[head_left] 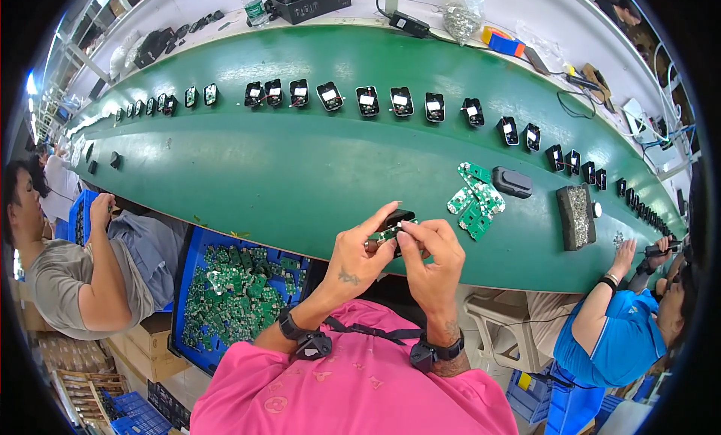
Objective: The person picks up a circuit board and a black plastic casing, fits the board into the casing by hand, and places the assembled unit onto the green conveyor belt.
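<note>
Over the front edge of the green table, both hands meet in front of me. My left hand (356, 259) is closed around a small green circuit board (387, 233) and a black plastic housing (402, 215) right beside it. Thumb and finger of my right hand (433, 258) pinch at the board's right end, where something small and pale shows; my fingers hide what exactly it is. To the right lies a loose pile of green circuit boards (478, 202). A closed black case (512, 182) rests against that pile's far side.
Open black housings (367, 101) stand in a long row across the green table (300, 161). Right of the pile sits a dark block (575, 219) with small metal parts. A blue bin (180, 303) of circuit boards is at my left. Co-workers sit on both sides.
</note>
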### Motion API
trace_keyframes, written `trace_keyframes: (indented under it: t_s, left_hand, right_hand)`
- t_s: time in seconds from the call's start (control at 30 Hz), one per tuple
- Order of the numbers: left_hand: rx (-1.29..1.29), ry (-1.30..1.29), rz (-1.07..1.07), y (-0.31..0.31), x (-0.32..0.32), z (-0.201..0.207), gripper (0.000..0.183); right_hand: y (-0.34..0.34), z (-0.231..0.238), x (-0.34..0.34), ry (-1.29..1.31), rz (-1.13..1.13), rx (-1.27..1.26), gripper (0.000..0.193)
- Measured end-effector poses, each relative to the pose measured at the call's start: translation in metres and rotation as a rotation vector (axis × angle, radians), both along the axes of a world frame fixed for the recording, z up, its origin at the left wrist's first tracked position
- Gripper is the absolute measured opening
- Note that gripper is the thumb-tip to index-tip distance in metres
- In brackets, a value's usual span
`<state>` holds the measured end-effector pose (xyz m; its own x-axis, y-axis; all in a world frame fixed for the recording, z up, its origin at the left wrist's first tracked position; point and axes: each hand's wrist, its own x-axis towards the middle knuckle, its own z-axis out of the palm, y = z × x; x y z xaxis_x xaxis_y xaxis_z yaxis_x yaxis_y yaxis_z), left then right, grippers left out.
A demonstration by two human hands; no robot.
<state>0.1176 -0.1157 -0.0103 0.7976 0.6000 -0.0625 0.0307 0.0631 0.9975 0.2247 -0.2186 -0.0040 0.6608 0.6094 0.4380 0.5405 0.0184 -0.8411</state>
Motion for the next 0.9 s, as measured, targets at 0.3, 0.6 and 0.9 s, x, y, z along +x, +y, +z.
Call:
trace_keyframes:
  t_s: [0.3, 0.6, 0.9]
  left_hand:
    - [0.258, 0.105, 0.019, -0.005, 0.001, 0.006, 0.056]
    - [0.547, -0.026, 0.165, -0.006, 0.001, 0.017, 0.061]
    - [0.888, -0.045, 0.151, -0.006, 0.002, 0.017, 0.062]
  right_hand:
    - [0.000, -0.005, -0.007, 0.033, 0.065, 0.047, 0.006]
    - [-0.006, 0.015, -0.004, -0.242, 0.002, -0.153, 0.005]
    - [-0.015, 0.023, 0.002, -0.242, 0.078, -0.264, 0.009]
